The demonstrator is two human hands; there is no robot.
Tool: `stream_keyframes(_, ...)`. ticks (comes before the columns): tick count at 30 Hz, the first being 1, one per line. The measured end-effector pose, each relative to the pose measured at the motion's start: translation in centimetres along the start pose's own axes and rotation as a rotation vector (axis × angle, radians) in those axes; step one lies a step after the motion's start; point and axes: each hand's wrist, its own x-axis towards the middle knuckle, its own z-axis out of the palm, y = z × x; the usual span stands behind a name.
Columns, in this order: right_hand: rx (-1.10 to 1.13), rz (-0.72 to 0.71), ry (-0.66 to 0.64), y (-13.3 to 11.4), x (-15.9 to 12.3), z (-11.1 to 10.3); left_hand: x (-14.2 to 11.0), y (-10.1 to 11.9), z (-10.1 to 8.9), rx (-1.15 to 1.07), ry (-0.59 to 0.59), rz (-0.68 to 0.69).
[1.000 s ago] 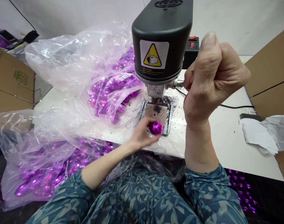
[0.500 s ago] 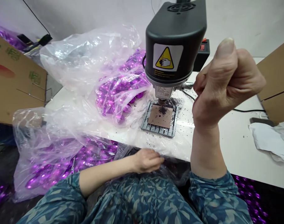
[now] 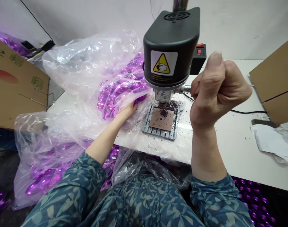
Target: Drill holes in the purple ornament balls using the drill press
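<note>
My right hand [image 3: 217, 93] is a fist raised beside the black bench drill head [image 3: 171, 47]. The metal feed lever [image 3: 187, 88] of the drill runs into that fist. My left hand [image 3: 127, 112] reaches across the table to the opening of a clear plastic bag [image 3: 87, 69], its fingertips at shiny purple baubles [image 3: 120, 90]. Whether those fingers hold one is hidden by the plastic. Below the drill chuck [image 3: 161, 104] lies a metal jig plate [image 3: 147, 126] with a brown pad [image 3: 161, 119], a small hole and dark shavings on it.
A white table [image 3: 231, 135] carries scattered dark shavings and a black cable. A second bag of purple baubles [image 3: 44, 179] hangs off the near edge. Cardboard box flaps [image 3: 16, 75] stand at the left and right, with crumpled white paper [image 3: 269, 142] at the right.
My left hand has moved from the table's near edge forward to the bag. The purple bauble it held a second ago no longer shows. My right fist stays at the lever.
</note>
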Motion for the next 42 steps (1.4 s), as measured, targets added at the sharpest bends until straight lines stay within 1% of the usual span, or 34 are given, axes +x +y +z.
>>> stream_keyframes(2, -0.006, -0.021, 0.028, -0.2, 0.0, 0.2, -0.5, -0.1, -0.2, 0.028, -0.062, -0.018)
stream_keyframes(4, -0.021, -0.044, 0.057, -0.3, 0.0, 0.5, -0.4, -0.1, -0.3, 0.062, -0.130, -0.089)
stream_keyframes(5, -0.027, -0.050, 0.061, -0.3, 0.0, 0.6, -0.2, 0.0, -0.3, 0.067, -0.141, -0.127)
stream_keyframes(6, -0.031, -0.054, 0.065, -0.4, 0.0, 0.6, 0.0, 0.2, -0.3, 0.069, -0.134, -0.163)
stream_keyframes(8, -0.030, -0.057, 0.066, -0.5, 0.0, 0.6, 0.2, 0.9, -0.2, 0.062, -0.083, -0.215)
stream_keyframes(10, -0.022, -0.058, 0.050, -0.6, 0.0, 0.4, -0.3, 2.1, 0.1, 0.025, -0.047, -0.234)
stream_keyframes(12, -0.005, -0.060, 0.031, -0.7, 0.0, 0.2, -1.5, 3.6, 0.4, -0.084, -0.052, -0.208)
stream_keyframes(14, 0.008, -0.057, 0.017, -0.7, 0.0, 0.0, -2.9, 5.3, 0.8, -0.281, -0.123, -0.197)
stream_keyframes(17, -0.015, -0.016, 0.002, -0.6, -0.1, 0.0, -4.4, 7.4, 1.3, -0.657, -0.241, -0.303)
stream_keyframes(19, -0.032, 0.005, -0.005, -0.6, -0.2, 0.1, -4.7, 8.1, 1.5, -0.843, -0.273, -0.390)
stream_keyframes(20, -0.033, -0.004, 0.003, -0.7, -0.2, 0.1, -4.8, 8.2, 1.5, -0.895, -0.280, -0.417)
stream_keyframes(22, -0.021, -0.048, 0.021, -0.8, -0.2, 0.2, -4.7, 8.2, 1.6, -0.925, -0.285, -0.435)
stream_keyframes(25, -0.037, -0.103, 0.025, -0.9, -0.3, 0.1, -4.9, 7.9, 2.0, -0.880, -0.289, -0.375)
stream_keyframes(30, -0.160, -0.109, -0.002, -0.7, -0.4, -0.1, -5.8, 7.5, 3.3, -0.770, -0.360, -0.212)
stream_keyframes(34, -0.176, -0.111, -0.001, -1.0, -0.5, -0.1, -6.0, 7.4, 4.5, -0.707, -0.318, -0.106)
stream_keyframes(38, -0.072, -0.120, 0.018, -1.2, -0.5, -0.1, -5.9, 7.3, 5.5, -0.700, -0.302, -0.070)
stream_keyframes(42, -0.088, -0.098, 0.013, -1.0, -0.6, -0.2, -5.7, 7.5, 6.1, -0.656, -0.265, -0.063)
